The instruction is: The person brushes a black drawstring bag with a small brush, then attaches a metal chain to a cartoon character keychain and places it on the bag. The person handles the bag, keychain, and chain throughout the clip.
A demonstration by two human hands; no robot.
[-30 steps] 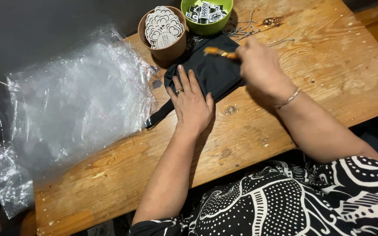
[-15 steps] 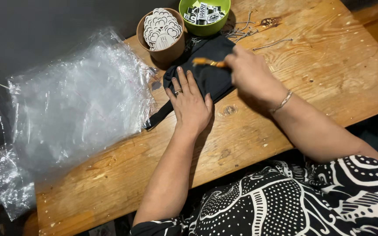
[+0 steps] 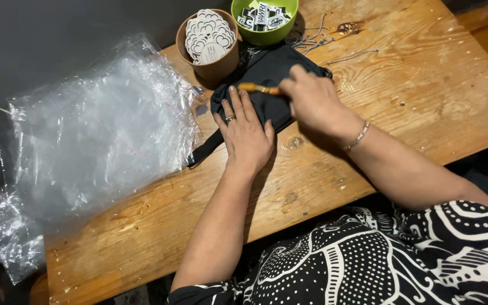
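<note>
The left hand (image 3: 248, 134) lay flat, fingers spread, pressing on a black pouch (image 3: 266, 85) that sat near the far edge of the wooden tabletop (image 3: 402, 101). The right hand (image 3: 310, 101) was closed around an orange-handled tool (image 3: 258, 88), its tip over the pouch. A brown cup (image 3: 213, 68) and green bowl (image 3: 265, 34) stood just beyond, with clear plastic bags (image 3: 91, 141) at the left end.
</note>
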